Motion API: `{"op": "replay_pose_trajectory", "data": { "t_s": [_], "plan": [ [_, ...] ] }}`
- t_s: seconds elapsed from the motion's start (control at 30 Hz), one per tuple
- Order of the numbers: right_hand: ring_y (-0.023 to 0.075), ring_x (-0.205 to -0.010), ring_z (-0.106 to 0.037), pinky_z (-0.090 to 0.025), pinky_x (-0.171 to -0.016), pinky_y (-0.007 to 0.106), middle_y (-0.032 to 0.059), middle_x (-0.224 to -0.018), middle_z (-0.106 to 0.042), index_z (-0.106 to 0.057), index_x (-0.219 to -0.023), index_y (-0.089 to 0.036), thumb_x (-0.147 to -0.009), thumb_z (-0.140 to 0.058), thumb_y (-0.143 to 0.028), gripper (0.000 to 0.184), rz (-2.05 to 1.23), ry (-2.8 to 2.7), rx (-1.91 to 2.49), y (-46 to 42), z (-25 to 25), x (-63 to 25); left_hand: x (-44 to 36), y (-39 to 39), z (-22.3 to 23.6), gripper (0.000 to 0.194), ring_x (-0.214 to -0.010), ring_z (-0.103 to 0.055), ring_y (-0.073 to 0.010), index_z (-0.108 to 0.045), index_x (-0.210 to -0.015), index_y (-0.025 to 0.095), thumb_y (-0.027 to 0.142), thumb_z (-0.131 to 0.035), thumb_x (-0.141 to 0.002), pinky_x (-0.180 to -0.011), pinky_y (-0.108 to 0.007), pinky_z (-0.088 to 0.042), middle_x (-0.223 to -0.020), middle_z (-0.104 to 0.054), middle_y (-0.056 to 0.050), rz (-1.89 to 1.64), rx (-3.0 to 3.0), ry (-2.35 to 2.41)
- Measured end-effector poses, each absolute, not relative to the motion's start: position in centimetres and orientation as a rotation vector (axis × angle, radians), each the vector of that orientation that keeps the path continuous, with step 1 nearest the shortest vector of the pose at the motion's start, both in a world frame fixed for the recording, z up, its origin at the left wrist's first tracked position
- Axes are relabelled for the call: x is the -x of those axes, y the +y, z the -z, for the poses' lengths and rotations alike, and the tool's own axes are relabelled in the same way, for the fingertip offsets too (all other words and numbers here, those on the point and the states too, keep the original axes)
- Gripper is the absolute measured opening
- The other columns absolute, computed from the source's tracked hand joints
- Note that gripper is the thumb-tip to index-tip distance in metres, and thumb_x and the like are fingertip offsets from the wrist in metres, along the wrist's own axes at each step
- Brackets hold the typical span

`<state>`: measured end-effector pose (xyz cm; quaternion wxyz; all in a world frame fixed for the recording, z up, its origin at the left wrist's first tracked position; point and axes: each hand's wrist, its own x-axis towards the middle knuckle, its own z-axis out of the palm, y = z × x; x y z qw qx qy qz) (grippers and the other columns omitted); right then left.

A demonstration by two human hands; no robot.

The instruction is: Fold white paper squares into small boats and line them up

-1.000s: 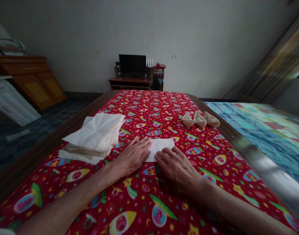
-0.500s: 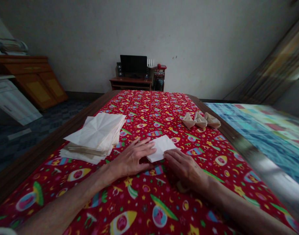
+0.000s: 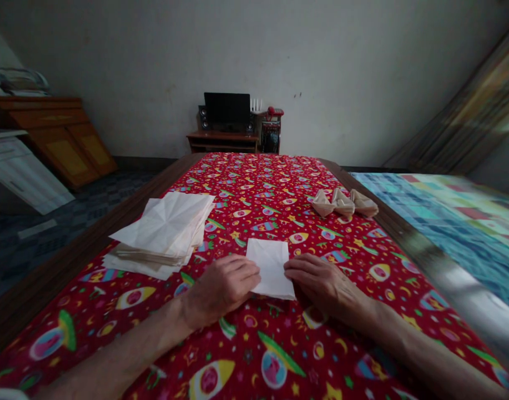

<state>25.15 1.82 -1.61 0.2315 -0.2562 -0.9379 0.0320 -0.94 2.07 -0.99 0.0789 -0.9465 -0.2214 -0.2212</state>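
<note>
A folded white sheet of paper (image 3: pixel 271 269) lies on the red patterned tablecloth (image 3: pixel 271 214), its long sides running away from me. At its left edge, my left hand (image 3: pixel 228 283) is closed, with the fingers bent over the paper. My right hand (image 3: pixel 321 280) grips the opposite edge, fingers together and the thumb hidden beneath. To the left rests a stack of creased white paper sheets (image 3: pixel 166 222). Several folded beige paper pieces (image 3: pixel 343 203) stand in a row at the right.
A dark wooden table rim (image 3: pixel 408 247) borders the cloth. Beyond the table, a monitor (image 3: pixel 227 108) and a red telephone (image 3: pixel 275 112) stand on a small desk. A bed with a blue checked cover (image 3: pixel 437 216) is at the right, a wooden cabinet (image 3: pixel 66 139) at the left.
The folded paper has turned from slanted to nearly straight and come slightly closer to me. My left hand has gone from spread fingers to a closed grip; my right hand has shifted slightly right.
</note>
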Motion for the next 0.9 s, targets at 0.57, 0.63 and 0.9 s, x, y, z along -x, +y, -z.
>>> {"op": "replay_pose_trajectory", "data": {
  "t_s": [0.57, 0.63, 0.9],
  "plan": [
    [0.0147, -0.079, -0.059, -0.048, -0.07, 0.026, 0.0067, -0.087, -0.067, -0.066, -0.089, -0.018, -0.093, -0.043, -0.022, 0.023, -0.477, -2.29, 0.894, 1.3, 1.6, -24.4, 1.9, 3.2, 2.5, 0.012, -0.082, -0.061, -0.0151, -0.069, -0.089, 0.018, 0.02, -0.057, -0.086, -0.074, -0.025, -0.047, -0.086, -0.07, -0.003, 1.157, 3.048, -1.193],
    [0.0129, -0.069, -0.057, -0.045, -0.064, 0.023, 0.0042, -0.077, -0.065, -0.064, -0.081, -0.017, -0.092, -0.044, -0.024, 0.025, -0.482, -2.248, 1.005, 1.2, 1.5, -24.1, 1.7, 3.3, 2.5, 0.013, -0.075, -0.061, -0.0144, -0.068, -0.079, 0.016, 0.02, -0.058, -0.085, -0.068, -0.024, -0.046, -0.079, -0.068, -0.003, 1.18, 3.009, -1.315],
    [0.0074, -0.047, -0.042, -0.027, -0.048, 0.021, -0.0039, -0.053, -0.049, -0.055, -0.064, -0.016, -0.089, -0.046, -0.035, 0.032, -0.489, -2.073, 1.418, 2.1, 2.0, -23.0, 0.3, 3.7, 2.5, 0.033, -0.057, -0.05, -0.0123, -0.053, -0.059, 0.016, 0.031, -0.049, -0.088, -0.056, -0.024, -0.036, -0.06, -0.051, 0.002, 1.031, 2.756, -1.657]
  ]
}}
